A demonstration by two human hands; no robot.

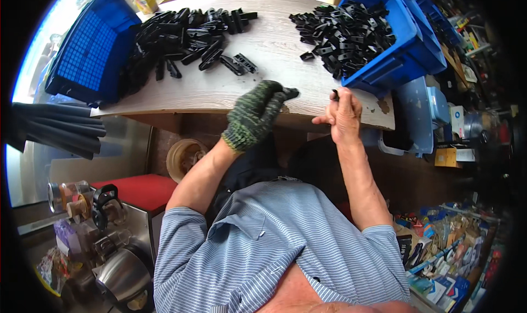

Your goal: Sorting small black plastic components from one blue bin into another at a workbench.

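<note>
Two hands at the near edge of a pale wooden table (219, 90), person in striped blue shirt (280, 241) looking down. Far left: blue crate (90, 46) tipped on its side at the table's left end, dark foam tubes (55, 129) sticking out below it. Beside the crate, a big heap of long black plastic clips (181, 33) spread on the tabletop, a few strays near the middle. Left hand (255, 112) in a green-black knit glove, fingers curled, pinching a small black part (290, 93) at its fingertips, just over the table edge. Right hand (343, 112) bare, fingers closed round a small black piece (335, 95), only its tip showing, near the left one but apart. Right: blue bin (406, 44) tilted onto the table, small black brackets (343, 30) spilling out toward the middle. Cluttered shelves (450, 247) lower right.
</note>
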